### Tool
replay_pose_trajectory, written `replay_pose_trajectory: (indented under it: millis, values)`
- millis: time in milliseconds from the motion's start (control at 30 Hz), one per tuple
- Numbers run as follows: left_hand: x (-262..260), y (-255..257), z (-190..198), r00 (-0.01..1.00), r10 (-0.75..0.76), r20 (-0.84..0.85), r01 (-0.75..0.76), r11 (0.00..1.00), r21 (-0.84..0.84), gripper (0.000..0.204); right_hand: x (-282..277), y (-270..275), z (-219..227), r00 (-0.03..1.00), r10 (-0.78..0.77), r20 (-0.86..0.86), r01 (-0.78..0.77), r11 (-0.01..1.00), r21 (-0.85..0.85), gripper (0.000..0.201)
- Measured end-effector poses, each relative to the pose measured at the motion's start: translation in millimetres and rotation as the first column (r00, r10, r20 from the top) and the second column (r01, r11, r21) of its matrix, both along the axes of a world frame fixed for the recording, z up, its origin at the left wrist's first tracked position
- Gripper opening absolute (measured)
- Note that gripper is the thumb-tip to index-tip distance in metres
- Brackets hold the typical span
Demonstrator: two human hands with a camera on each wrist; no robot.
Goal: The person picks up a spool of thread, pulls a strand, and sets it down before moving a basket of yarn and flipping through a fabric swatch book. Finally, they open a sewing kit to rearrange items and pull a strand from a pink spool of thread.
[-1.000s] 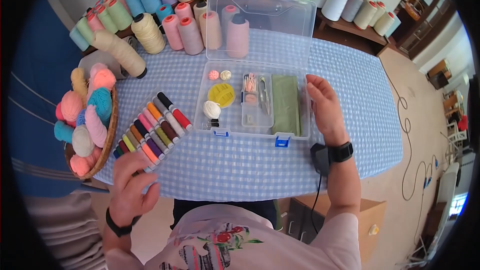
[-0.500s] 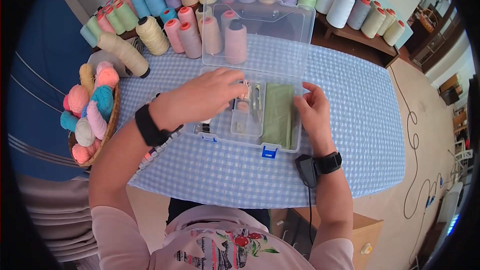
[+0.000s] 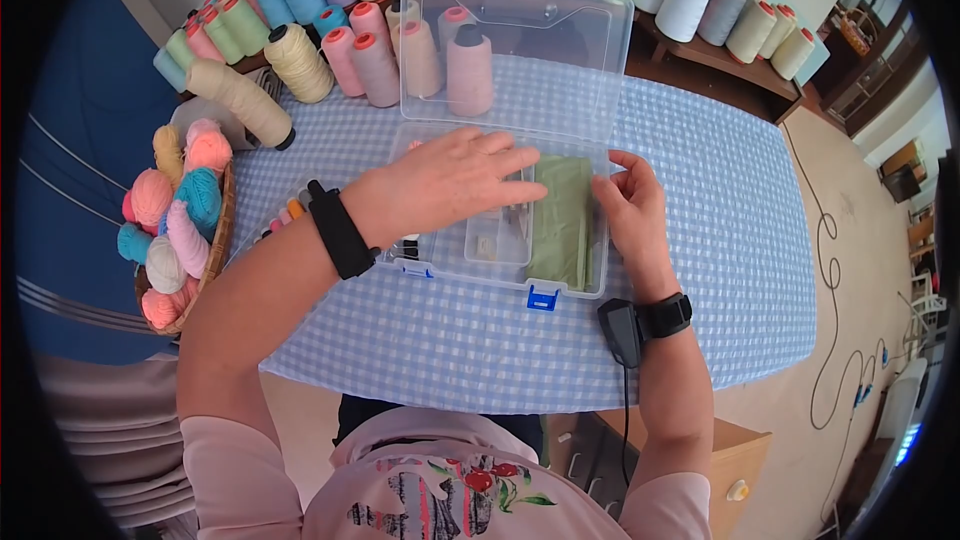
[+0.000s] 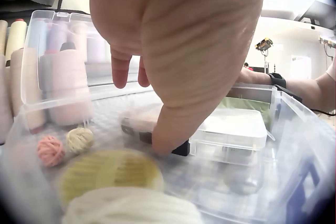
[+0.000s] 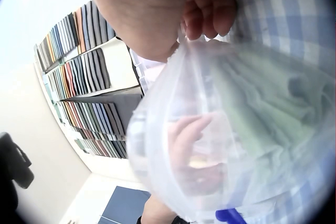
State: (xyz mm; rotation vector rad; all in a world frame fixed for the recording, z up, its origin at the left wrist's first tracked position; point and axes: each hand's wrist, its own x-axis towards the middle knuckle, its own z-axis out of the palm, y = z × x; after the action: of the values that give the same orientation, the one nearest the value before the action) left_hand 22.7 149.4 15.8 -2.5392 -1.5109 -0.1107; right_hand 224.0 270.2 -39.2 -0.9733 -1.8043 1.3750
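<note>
- Head view: the left hand (image 3: 455, 180), fingers spread, is over the inner box (image 3: 498, 248) in the open clear case (image 3: 447, 256); the right hand (image 3: 636, 218) pinches the case's right wall, beside green fabric (image 3: 561, 230).
- Left wrist view: the thumb is at the inner box; I cannot tell if it grips.
- Right wrist view: thumb and curled fingers hold the rim.

On the checked desk (image 3: 400, 340), an open clear case (image 3: 560, 80) is held at its right wall by the right grip (image 3: 637, 215); green cloth (image 3: 560, 230) inside is partly overlapped by the left grip (image 3: 450, 175).
</note>
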Motion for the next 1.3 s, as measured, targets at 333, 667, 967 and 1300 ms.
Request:
replay_pose_trajectory:
  millis: [333, 667, 967, 1300]
  values:
    - [4.6, -7.4, 9.0, 0.999, 0.003, -0.053, -0.009, 0.994, -0.111, 0.042, 0.9, 0.3, -2.1, 1.000, 0.007, -0.015, -0.007, 1.000, -0.002, 0.041]
    - [1.6, -26.9, 20.1, 0.955, 0.208, 0.210, -0.146, 0.950, -0.278, 0.061, 0.8, 0.3, -2.1, 1.000, 0.014, -0.016, -0.014, 1.000, -0.003, 0.042]
    - [-18.8, -33.4, 28.7, 0.946, 0.166, 0.278, -0.106, 0.970, -0.220, 0.064, 1.1, -0.2, 0.5, 1.000, 0.017, 0.010, -0.017, 1.000, 0.010, 0.042]
    - [-20.8, -29.3, 54.3, 0.994, 0.098, 0.045, -0.096, 0.994, -0.053, 0.053, 1.8, 2.3, -1.6, 1.000, 0.013, 0.009, -0.013, 1.000, -0.026, 0.043]
